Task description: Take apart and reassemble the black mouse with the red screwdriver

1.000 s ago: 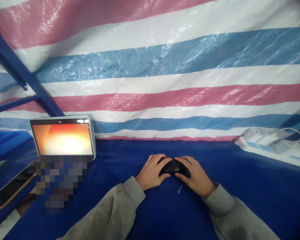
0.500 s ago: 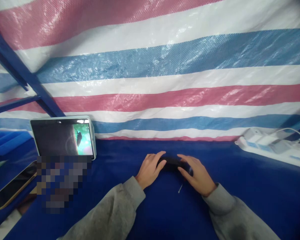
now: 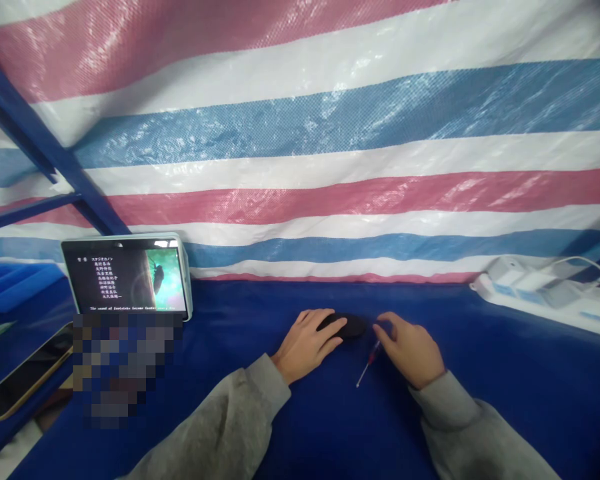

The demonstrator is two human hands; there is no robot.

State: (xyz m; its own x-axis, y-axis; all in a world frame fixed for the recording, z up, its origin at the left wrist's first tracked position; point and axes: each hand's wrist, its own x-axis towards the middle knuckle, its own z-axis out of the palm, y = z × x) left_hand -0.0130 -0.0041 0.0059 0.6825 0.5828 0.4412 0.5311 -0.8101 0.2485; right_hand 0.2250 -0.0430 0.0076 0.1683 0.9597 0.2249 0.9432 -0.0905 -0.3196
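A small black rounded object (image 3: 349,326) lies on the blue tabletop (image 3: 480,387) in front of me. My left hand (image 3: 307,343) rests on its left end with fingers curled over it. Just to the right, my right hand (image 3: 414,348) is off the object, with fingers bent and fingertips close to the red handle of a thin screwdriver (image 3: 368,364). The screwdriver lies flat, its metal tip pointing toward me. I cannot tell whether the right fingers touch the handle. Grey sleeves cover both arms.
A tablet (image 3: 126,275) stands at the back left showing a video with text. A phone (image 3: 24,375) lies at the far left edge. A white power strip (image 3: 540,288) with plugs sits at the back right. A striped tarp (image 3: 330,133) hangs behind the table.
My right hand came off the black object and drew back to the right, uncovering the red-handled screwdriver. The left hand stayed on the object. The tablet picture changed.
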